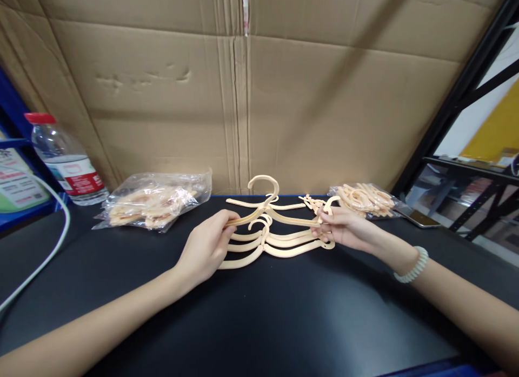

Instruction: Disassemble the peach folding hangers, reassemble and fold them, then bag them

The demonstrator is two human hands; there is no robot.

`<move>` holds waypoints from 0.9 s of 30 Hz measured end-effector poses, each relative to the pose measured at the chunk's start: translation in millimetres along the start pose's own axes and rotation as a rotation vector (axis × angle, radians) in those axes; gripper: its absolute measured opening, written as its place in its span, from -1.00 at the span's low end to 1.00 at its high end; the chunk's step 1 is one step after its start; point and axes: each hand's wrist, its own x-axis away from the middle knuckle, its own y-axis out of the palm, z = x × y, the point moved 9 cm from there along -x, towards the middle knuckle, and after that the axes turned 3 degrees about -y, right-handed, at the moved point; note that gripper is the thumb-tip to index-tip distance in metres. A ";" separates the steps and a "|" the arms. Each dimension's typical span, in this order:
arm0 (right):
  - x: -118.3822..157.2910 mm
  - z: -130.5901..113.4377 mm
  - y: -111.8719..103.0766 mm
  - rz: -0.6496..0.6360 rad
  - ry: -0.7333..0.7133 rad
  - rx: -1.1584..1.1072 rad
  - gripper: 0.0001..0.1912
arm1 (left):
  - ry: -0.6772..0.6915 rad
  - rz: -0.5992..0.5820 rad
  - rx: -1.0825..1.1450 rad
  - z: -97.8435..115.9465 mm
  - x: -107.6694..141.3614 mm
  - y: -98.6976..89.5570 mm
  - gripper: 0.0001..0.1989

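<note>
A cream plastic clothes hanger [279, 217] is held up between my two hands, its hook pointing upward. My left hand [208, 242] pinches the end of its left arm. At the other end, my right hand [338, 225] has its fingers closed round the right arm tip, where a small curved cream piece [330, 204] also shows; whether that piece is attached cannot be made out. Beneath lie several more cream hangers [243, 262] on the black table [259, 323], overlapping. Another hanger [290, 206] lies behind the held one, near small loose cream pieces [311, 203].
A clear bag of cream parts [154, 201] lies at the back left, beside a red-capped bottle [75, 166]. Another bag of cream pieces [365, 198] and a phone-like flat object [419, 217] are at the back right. A white cable [57, 247] crosses the left side. Cardboard [304, 96] stands behind.
</note>
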 end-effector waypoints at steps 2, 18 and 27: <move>0.1 0.1 0.6 0.003 0.002 -0.003 -0.72 | 0.008 0.006 0.001 0.5 0.2 -0.5 -0.85; 0.6 -0.9 -5.5 0.071 -0.031 0.123 -0.69 | 0.067 0.029 -0.058 6.5 2.3 -3.3 -0.85; 5.0 -9.7 -7.6 0.210 -0.168 0.175 -0.62 | 0.012 -0.019 -0.062 8.4 2.5 -2.8 -0.83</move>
